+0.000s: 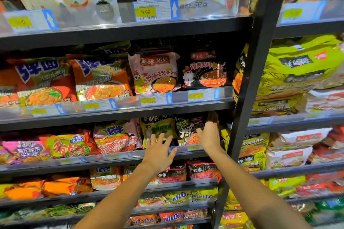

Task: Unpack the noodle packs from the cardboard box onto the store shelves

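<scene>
Both my arms reach up to the third shelf [115, 158] of a dark metal rack. My right hand [209, 136] grips the right edge of a black noodle pack [188, 130] standing at the shelf's right end, fingers behind it and thumb in front. My left hand [158, 151] hovers with straight spread fingers in front of the yellow-green noodle pack [158, 126] beside it, at the shelf lip. The cardboard box is out of view.
Noodle packs fill every shelf: orange ones [100, 78], a pink one [154, 72] and a black one [204, 70] above, red ones [202, 171] below. A dark upright post [249, 83] stands just right of my right hand. Green multipacks [290, 72] fill the neighbouring bay.
</scene>
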`<move>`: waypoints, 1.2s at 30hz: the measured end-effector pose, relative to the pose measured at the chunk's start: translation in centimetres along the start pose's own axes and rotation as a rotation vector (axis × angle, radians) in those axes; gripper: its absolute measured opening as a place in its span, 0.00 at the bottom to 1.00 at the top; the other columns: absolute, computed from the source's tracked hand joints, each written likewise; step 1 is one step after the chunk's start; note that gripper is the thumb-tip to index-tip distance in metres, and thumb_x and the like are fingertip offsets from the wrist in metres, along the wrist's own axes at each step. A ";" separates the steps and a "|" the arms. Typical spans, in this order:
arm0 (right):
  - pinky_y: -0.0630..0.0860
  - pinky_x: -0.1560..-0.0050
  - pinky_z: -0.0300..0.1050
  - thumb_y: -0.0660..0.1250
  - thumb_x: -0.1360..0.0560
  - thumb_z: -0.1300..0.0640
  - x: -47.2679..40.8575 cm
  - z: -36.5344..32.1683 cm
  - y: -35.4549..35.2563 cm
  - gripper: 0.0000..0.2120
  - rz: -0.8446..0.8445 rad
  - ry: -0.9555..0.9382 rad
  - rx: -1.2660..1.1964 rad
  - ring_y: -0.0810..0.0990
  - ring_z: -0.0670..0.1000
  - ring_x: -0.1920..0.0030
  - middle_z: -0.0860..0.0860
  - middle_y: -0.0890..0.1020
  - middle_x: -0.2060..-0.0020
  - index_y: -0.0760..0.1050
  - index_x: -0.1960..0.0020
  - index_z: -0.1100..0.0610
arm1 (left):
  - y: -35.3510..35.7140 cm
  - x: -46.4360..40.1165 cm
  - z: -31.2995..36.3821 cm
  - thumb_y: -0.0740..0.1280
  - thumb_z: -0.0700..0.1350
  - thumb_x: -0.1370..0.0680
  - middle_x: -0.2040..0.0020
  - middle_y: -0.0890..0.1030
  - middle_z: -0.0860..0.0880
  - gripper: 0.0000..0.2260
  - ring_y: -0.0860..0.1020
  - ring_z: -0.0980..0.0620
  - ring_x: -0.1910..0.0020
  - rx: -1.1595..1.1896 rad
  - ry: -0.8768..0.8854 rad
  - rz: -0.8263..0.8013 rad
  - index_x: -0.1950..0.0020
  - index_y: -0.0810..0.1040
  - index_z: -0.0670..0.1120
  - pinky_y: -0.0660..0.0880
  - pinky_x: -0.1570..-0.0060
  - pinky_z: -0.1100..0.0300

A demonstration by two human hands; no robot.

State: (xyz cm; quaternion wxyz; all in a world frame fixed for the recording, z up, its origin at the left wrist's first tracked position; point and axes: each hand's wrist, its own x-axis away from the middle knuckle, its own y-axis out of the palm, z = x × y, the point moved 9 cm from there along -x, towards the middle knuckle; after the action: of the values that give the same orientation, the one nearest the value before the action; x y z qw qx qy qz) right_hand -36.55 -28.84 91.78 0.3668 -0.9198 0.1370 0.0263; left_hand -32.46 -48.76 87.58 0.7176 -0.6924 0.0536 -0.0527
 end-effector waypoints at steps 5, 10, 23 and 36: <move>0.74 0.42 0.49 0.68 0.23 0.52 3.6 -2.4 0.7 0.12 0.126 -0.535 0.210 0.70 0.53 0.42 0.51 0.73 0.46 0.75 0.42 0.54 | 0.0 0.1 -0.6 0.48 0.62 0.18 0.23 0.57 0.44 0.27 0.52 0.35 0.25 -0.039 -0.007 0.034 0.21 0.56 0.54 0.53 0.26 0.40; 0.65 0.27 0.58 0.54 0.18 0.39 6.9 -1.0 4.8 0.20 -0.146 -0.673 0.398 0.59 0.57 0.23 0.46 0.66 0.25 0.79 0.36 0.43 | 0.1 -0.1 -1.0 0.47 0.64 0.19 0.24 0.56 0.43 0.26 0.52 0.34 0.26 -0.087 -0.024 0.048 0.21 0.57 0.57 0.55 0.26 0.40; 0.69 0.35 0.57 0.47 0.19 0.33 0.8 1.2 4.8 0.31 -0.371 -0.313 0.623 0.69 0.65 0.33 0.60 0.73 0.34 0.66 0.25 0.49 | 0.9 -1.1 -1.3 0.44 0.68 0.20 0.25 0.57 0.42 0.29 0.55 0.34 0.28 -0.140 -0.068 -0.021 0.22 0.59 0.58 0.60 0.29 0.41; 0.71 0.36 0.58 0.49 0.19 0.33 1.6 0.9 4.7 0.28 -0.342 -0.327 0.564 0.63 0.63 0.31 0.56 0.71 0.34 0.70 0.27 0.45 | 1.1 -0.9 -1.4 0.42 0.68 0.20 0.24 0.57 0.42 0.32 0.59 0.37 0.28 -0.158 -0.066 -0.057 0.21 0.59 0.54 0.58 0.27 0.44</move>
State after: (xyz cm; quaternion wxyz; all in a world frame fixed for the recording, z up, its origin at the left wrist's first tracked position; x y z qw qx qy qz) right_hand -36.28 -31.85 87.77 0.6222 -0.7757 -0.0772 0.0723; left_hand -33.58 -49.97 86.40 0.6602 -0.7496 0.0140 -0.0459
